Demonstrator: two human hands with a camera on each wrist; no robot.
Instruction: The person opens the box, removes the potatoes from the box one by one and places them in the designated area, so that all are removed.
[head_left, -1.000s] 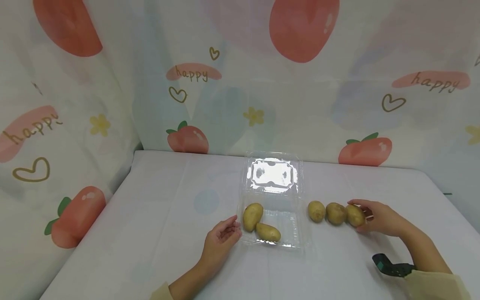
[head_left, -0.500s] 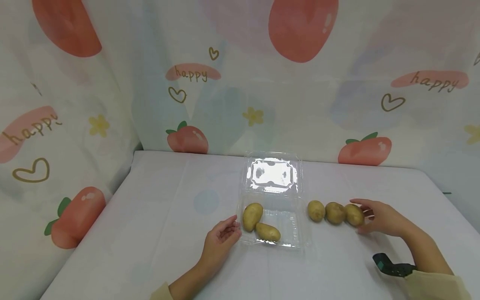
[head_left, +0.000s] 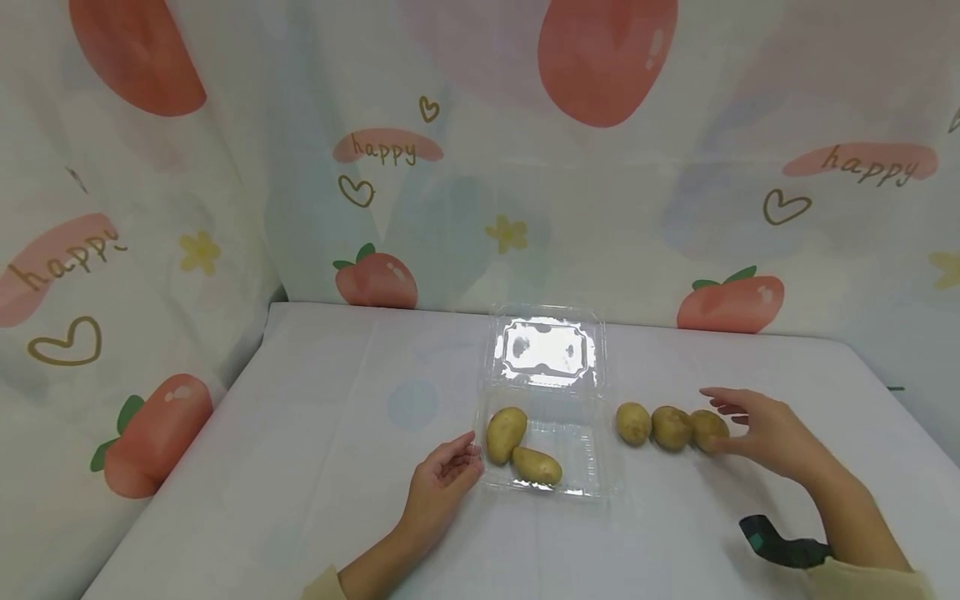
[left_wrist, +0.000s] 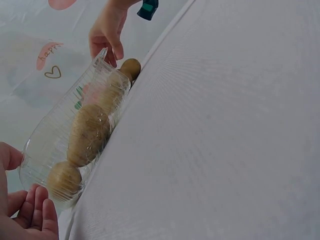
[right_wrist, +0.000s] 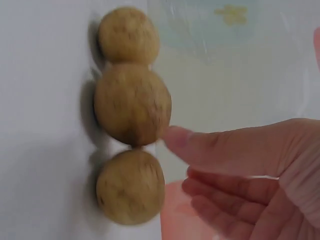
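Observation:
A clear plastic clamshell box [head_left: 576,442] lies with its lid folded back, two potatoes [head_left: 507,435] in the left part of its base. My left hand [head_left: 442,487] rests at the box's left side, fingers loosely bent; in the left wrist view its fingertips [left_wrist: 37,192] touch or nearly touch the box wall. To the right of the box, three potatoes [right_wrist: 132,105] lie in a row on the table. Over the rightmost potato [head_left: 708,430] hovers my right hand [head_left: 765,433], spread and holding nothing. Its thumb is close to the potatoes; contact is unclear.
The table [head_left: 375,400] has a white cloth. A printed curtain [head_left: 465,208] stands along its back and left side. A dark wrist strap device [head_left: 780,546] sticks out from my right wrist. The raised lid [head_left: 546,346] reflects light strongly.
My right hand has risen slightly, its fingers lifting off the rightmost potato and spreading. The potatoes, the box and my left hand have stayed in place.

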